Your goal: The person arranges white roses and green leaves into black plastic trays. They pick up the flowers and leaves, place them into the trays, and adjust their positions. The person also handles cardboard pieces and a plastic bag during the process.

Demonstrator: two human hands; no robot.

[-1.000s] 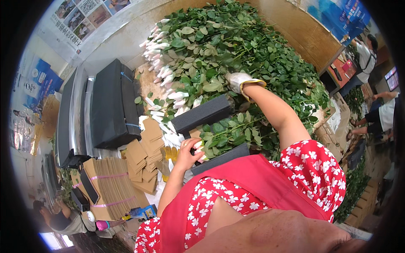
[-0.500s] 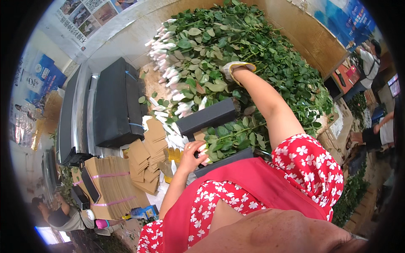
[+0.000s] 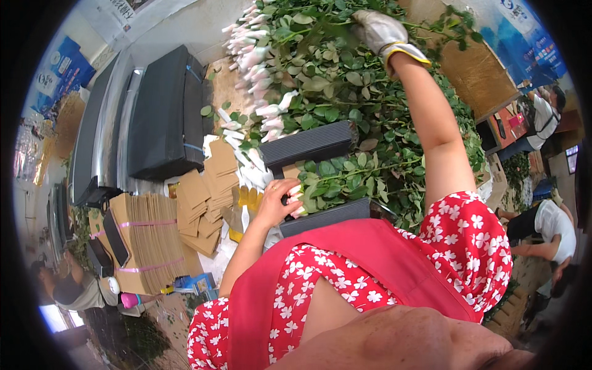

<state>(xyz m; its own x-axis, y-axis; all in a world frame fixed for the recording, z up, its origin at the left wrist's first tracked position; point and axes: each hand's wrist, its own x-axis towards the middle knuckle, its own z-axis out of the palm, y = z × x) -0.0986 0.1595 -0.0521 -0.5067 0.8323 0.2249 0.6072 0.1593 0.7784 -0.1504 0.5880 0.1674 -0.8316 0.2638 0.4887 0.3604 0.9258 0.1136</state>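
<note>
My bare left hand (image 3: 277,202) is curled round the white-and-pink heads of a few rose stems (image 3: 345,180). Those leafy stems lie between two dark ribbed blocks, the upper block (image 3: 308,147) and the lower block (image 3: 330,217). Over the far part of a big heap of roses (image 3: 345,92) is my right hand (image 3: 383,36), in a grey-white glove with a yellow cuff. Its fingers look closed on a leafy rose stem (image 3: 453,28) that sticks out to the right; the fingertips are partly blurred. White-sleeved heads (image 3: 253,68) line the heap's left side.
Cardboard pieces (image 3: 197,197) and a strapped cardboard stack (image 3: 151,237) are at left, with yellow-and-grey gloves (image 3: 243,206) beside them. Large black padded blocks (image 3: 160,117) stand behind. A brown board (image 3: 478,77) edges the heap. Other people work at far left and right.
My right hand has moved up and away, deeper over the heap, and a leafy stem now shows lifted beside it. My left hand stays at the flower heads between the blocks.
</note>
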